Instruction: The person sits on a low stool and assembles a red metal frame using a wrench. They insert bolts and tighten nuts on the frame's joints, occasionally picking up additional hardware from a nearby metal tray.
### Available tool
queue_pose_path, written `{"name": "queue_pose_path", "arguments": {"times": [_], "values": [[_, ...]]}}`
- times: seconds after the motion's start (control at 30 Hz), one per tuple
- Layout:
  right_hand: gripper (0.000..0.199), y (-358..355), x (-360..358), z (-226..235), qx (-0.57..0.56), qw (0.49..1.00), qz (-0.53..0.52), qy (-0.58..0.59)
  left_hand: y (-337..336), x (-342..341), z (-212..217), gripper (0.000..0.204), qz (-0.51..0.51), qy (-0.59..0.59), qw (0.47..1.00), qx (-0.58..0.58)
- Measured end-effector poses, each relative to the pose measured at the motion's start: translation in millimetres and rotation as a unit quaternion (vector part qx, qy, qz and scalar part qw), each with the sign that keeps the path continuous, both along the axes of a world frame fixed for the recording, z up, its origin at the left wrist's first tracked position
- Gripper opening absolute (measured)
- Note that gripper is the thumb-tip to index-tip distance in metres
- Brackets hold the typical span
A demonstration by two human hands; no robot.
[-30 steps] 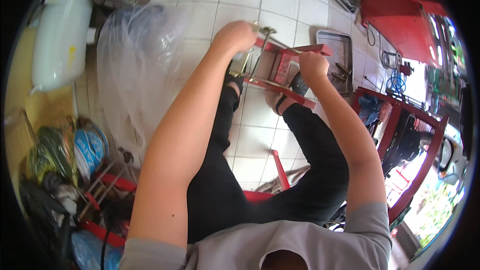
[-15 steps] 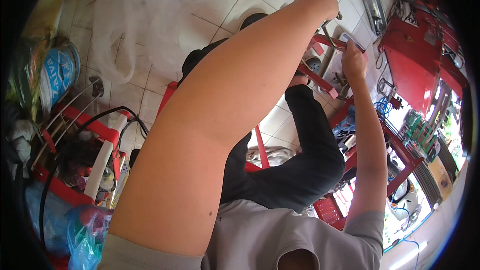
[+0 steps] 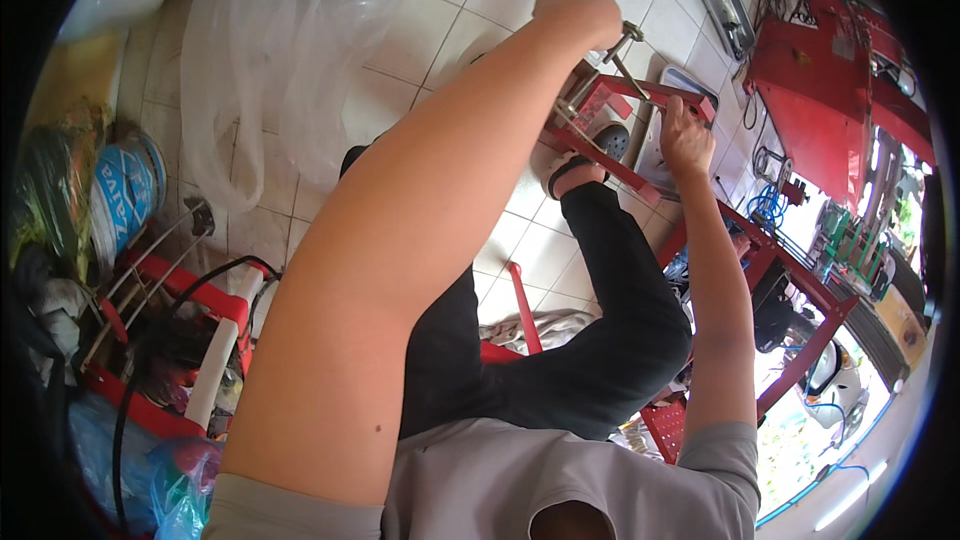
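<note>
My left hand [image 3: 580,15] is bent over the far end of a red metal frame [image 3: 627,175]. Its fingers are hidden behind the back of the hand. Beside it, a metal rod [image 3: 625,65] with a knobbed end slants down toward the frame's upper bar. Several thinner metal rods show just below that hand. My right hand [image 3: 687,140] is closed around the right part of the upper bar, knuckles up. Under the frame are my dark clog [image 3: 612,140] and a grey metal tray [image 3: 655,150].
A large red machine [image 3: 810,90] stands at the right, with a long lamp-like fixture [image 3: 727,15] on the tiled floor near it. Clear plastic sheeting [image 3: 270,50] hangs at the upper left. A blue-and-white bucket [image 3: 128,190] and a red rack [image 3: 190,285] are at the left.
My left hand has shifted left, uncovering more of the rod and frame. The right hand stays on the frame's bar. The whole view has shifted slightly.
</note>
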State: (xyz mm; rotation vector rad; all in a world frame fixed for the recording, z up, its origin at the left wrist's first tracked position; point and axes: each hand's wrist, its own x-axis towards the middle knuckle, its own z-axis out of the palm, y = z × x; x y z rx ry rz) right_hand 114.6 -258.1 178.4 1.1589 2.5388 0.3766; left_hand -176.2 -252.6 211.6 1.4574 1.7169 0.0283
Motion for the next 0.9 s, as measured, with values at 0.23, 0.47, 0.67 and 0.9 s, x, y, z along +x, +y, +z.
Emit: {"name": "queue_pose_path", "arguments": {"times": [0.23,0.47,0.67,0.9], "values": [[0.023,-14,34,-12,0.052,0.990,-0.066,0.115,-2,-3,-9,0.029,-0.047,0.011,0.998,0.033],[0.028,-9,73,-38,0.066,0.967,-0.137,0.202,-10,-10,16,0.047,-0.025,-0.006,0.999,0.040],[0.025,1,89,-48,0.031,0.953,-0.129,0.273,-8,-16,2,0.050,-0.010,0.012,0.999,0.036],[0.021,-15,94,-58,0.046,0.945,-0.139,0.291,-4,-13,17,0.049,-0.009,0.025,0.999,-0.045]]}}
